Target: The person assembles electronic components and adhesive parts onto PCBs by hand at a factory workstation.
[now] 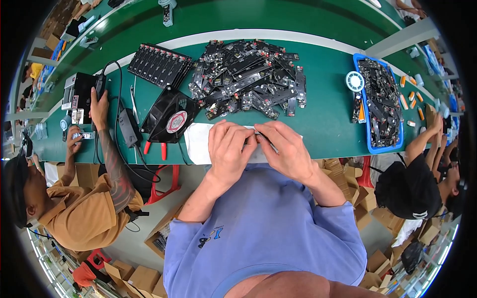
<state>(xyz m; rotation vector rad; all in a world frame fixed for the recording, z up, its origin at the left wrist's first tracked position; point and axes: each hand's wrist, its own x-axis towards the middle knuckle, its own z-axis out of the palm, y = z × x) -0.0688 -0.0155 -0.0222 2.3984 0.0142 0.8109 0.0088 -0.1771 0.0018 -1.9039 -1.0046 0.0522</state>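
Note:
Above the table's near edge, my left hand [229, 146] and my right hand [288, 149] meet with fingers bent and pinched. A small dark piece shows between the fingertips, mostly covered, so I cannot make out its kind. Under both hands lies a white sheet [197, 144]. Just beyond them spreads a heap of narrow black circuit boards [248, 74] with small red parts. A black square cooling fan [171, 116] leans left of my left hand, near red tool handles [164, 150].
Further left are stacked board panels [159, 64], metal tweezers [133, 102], a black power adapter [130, 128] with cables and a co-worker [92, 213]. At right stand a blue tray [370, 131] of boards and a small round fan [355, 81]; another person [410, 186] sits beyond.

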